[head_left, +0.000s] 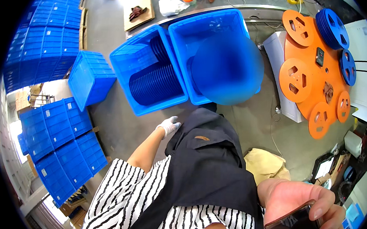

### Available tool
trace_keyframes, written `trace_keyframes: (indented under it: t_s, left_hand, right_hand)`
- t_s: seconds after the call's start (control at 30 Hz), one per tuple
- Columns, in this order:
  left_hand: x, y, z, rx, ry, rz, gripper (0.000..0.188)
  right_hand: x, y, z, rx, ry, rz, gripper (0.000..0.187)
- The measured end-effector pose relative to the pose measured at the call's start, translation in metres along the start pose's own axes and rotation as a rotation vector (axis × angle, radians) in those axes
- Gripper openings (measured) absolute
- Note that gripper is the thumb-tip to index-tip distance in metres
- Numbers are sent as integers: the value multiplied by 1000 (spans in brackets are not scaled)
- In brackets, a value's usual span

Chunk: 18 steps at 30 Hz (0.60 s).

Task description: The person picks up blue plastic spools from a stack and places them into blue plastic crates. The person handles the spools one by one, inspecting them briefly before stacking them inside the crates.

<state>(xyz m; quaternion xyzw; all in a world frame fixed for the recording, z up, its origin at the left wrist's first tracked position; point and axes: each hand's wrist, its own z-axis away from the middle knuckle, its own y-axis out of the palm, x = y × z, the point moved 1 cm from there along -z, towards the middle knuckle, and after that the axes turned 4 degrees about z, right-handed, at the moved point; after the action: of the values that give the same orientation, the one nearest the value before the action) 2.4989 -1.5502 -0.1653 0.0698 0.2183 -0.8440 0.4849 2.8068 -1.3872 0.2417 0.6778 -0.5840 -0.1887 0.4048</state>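
Observation:
My left hand [169,126], in a white glove, hangs beside my black apron [214,158] just below the left blue bin [144,111]. Its fingers are loosely apart and nothing shows in them. That bin holds rows of dark blue discs [156,84] standing on edge. At the lower right, my bare right hand [312,200] is closed around a dark, glossy phone [296,226], partly cut off by the picture's edge. A second blue bin [205,27] stands against the first; a large blurred patch hides much of its inside and right side.
Orange reels [295,79] and blue reels [329,31] lie on an orange round table [311,59] at the right. Stacked blue crates [49,39] line the left, with a tilted blue crate [91,77] nearer. A tan cloth-like bundle [266,165] is right of my apron.

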Motion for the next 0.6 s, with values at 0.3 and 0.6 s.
trace_keyframes:
  t_s: [0.3, 0.6]
  left_hand:
    - [-132, 9, -169, 79, 115, 165, 58]
    - [-170, 72, -359, 97, 7, 172, 53]
  right_hand:
    - [-148, -69, 27, -30, -84, 1, 36]
    - [-201, -215, 54, 267, 501, 673, 29]
